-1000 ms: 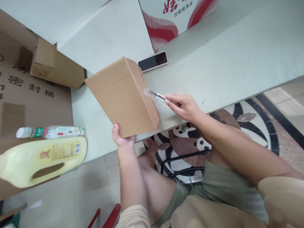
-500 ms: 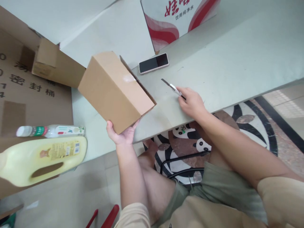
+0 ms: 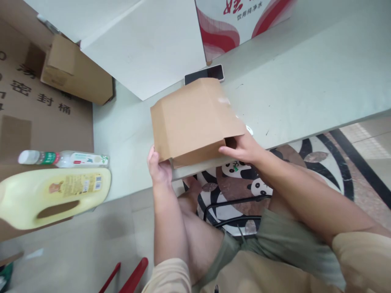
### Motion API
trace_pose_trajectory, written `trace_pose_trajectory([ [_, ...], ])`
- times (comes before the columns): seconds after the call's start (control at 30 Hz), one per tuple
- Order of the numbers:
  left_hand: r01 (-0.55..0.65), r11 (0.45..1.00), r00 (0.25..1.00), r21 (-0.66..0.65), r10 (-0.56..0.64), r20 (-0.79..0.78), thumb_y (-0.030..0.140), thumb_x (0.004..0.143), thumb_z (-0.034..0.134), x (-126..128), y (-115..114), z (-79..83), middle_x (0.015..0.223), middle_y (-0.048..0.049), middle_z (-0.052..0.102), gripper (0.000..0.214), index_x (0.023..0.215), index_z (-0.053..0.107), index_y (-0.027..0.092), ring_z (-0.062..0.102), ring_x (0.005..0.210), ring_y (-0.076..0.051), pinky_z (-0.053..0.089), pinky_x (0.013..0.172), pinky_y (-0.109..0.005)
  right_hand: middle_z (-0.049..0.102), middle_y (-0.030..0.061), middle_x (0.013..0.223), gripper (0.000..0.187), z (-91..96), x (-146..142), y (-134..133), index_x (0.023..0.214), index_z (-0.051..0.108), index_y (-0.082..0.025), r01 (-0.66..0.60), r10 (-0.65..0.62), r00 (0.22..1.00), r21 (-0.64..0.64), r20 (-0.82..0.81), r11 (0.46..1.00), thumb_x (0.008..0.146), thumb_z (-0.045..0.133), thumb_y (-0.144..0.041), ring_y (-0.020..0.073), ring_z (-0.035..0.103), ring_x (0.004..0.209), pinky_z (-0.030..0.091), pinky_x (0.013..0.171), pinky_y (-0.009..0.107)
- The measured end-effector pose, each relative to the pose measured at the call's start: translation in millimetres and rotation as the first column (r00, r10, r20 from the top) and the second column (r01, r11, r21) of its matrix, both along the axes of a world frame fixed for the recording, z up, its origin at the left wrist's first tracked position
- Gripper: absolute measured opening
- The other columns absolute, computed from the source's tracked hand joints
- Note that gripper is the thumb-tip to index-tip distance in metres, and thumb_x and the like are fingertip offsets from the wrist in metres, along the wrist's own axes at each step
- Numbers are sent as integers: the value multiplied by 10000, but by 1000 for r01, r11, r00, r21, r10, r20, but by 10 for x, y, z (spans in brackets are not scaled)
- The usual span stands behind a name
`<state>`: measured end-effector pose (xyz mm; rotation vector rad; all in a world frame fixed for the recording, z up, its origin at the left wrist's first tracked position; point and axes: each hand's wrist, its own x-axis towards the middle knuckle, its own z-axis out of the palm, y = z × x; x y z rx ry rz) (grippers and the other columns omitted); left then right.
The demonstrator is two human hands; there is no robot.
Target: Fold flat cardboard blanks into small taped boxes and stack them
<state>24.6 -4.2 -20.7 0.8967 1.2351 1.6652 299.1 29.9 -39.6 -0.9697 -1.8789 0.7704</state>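
A brown cardboard box [image 3: 192, 120] is at the near edge of the pale green table [image 3: 305, 81], one flap open on its right side. My left hand [image 3: 159, 169] grips the box's near left corner. My right hand [image 3: 244, 148] is closed on the near right corner, fingers at the open flap. A small white bit of the utility knife [image 3: 249, 130] shows just behind my right hand; I cannot tell whether it lies on the table or is held. A black phone [image 3: 204, 73] lies behind the box, partly hidden by it.
A yellow jug [image 3: 55, 195] and a clear bottle [image 3: 61, 158] lie at the left. A small carton [image 3: 76, 77] sits on flat printed cardboard [image 3: 36, 110]. A white board [image 3: 146, 49] and a red-and-white carton [image 3: 241, 24] stand at the back. Below the table are a panda mat [image 3: 250, 183] and my knees.
The box turned and came down toward me at the table edge. My right hand left its spot on the table with the knife and took the box's right corner.
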Motion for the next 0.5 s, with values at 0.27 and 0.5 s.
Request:
trace_pose_trajectory([
  [0.27,-147,987,987,-62,143,-68,575,626,869,70,48,-32,794,7,642,506,883,629,212,590,648,-102,448,591,-212,708,172,1173,833,44,-70,-56,1199,639,-179,310,-316,949,-271,23,911,623,773,-765,377,649,1126,533,963,553],
  [0.5,-115,991,992,-75,111,-60,532,733,752,-30,30,-28,563,47,489,367,733,609,194,434,453,-88,343,473,-230,536,36,667,601,59,-1,-28,669,471,-232,412,-532,818,-424,-217,806,868,433,-798,189,575,695,482,646,347],
])
